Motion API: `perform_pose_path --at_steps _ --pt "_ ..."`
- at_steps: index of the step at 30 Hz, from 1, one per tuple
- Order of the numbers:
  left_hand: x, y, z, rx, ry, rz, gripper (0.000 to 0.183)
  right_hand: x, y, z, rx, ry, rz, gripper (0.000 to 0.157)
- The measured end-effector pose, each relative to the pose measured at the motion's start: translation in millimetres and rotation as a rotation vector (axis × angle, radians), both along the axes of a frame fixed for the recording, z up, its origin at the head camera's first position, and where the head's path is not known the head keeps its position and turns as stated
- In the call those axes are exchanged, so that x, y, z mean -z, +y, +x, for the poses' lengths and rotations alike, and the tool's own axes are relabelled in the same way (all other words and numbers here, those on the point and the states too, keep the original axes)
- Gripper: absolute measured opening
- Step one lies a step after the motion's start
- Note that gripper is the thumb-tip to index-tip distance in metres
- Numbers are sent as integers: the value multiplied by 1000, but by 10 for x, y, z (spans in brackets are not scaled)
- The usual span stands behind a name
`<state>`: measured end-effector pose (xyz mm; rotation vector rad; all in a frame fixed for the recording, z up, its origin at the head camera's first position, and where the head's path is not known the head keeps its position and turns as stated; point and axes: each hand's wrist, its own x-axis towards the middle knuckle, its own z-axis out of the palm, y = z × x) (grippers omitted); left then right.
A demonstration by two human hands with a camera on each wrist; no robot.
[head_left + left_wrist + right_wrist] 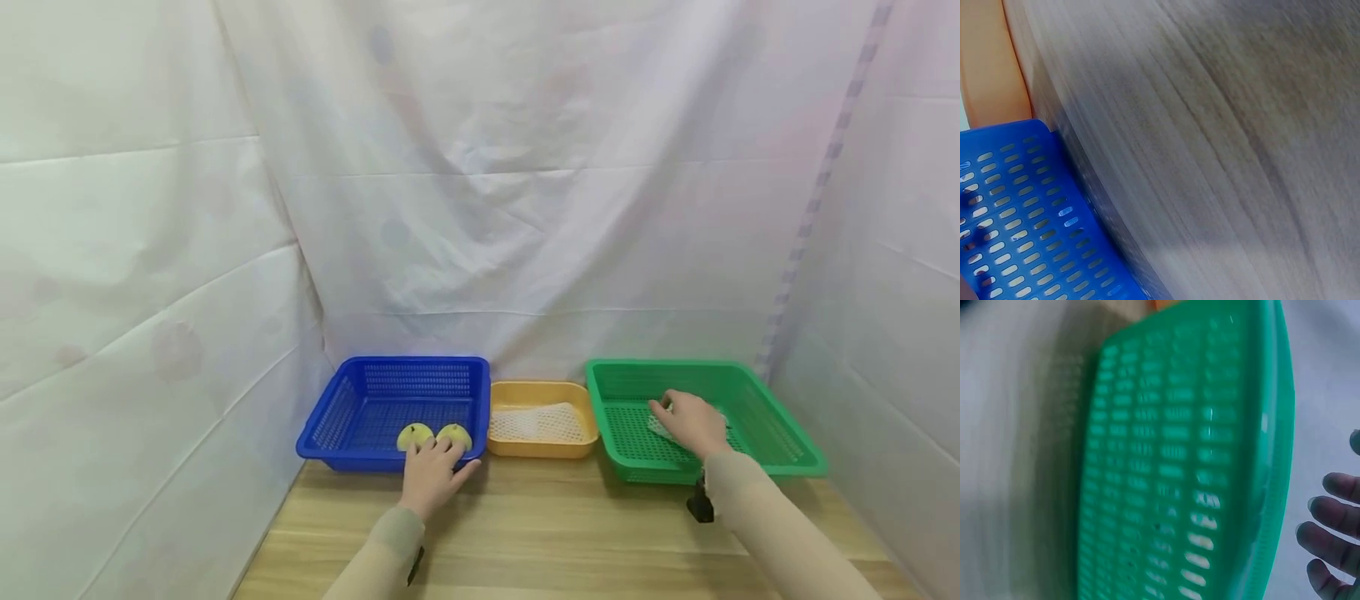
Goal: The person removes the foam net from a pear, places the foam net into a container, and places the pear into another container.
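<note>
Two round yellow-green fruits [414, 435] with dark stem ends lie side by side at the near right of the blue basket [393, 456]. My left hand [431, 479] reaches over that basket's near rim, its extended fingers at the right-hand fruit and partly covering it. On the right, my right hand [693, 423] is over the green basket [780, 469], above a white foam net [660, 427] that it partly hides. The right wrist view shows its fingers [1332, 547] spread beyond the green rim, with nothing between them.
A shallow orange tray [543, 451] stands between the two baskets and holds white foam netting [536, 423]. All three containers are on a wood-grain table [555, 525]. White cloth [480, 225] hangs behind and along both sides.
</note>
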<state>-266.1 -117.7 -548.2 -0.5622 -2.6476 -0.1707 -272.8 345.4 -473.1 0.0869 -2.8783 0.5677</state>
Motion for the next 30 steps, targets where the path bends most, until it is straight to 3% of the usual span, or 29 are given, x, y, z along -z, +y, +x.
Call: perform_pose_path --at_steps 11,21,30 --pt "-38 39 -5 9 13 4 33 -152 372 -128 61 -87 36 52" --pt "-21 26 20 3 47 3 33 45 494 -200 65 -179 44 69" --pt "-10 32 18 -10 26 8 33 101 551 -218 34 -303 89 87"
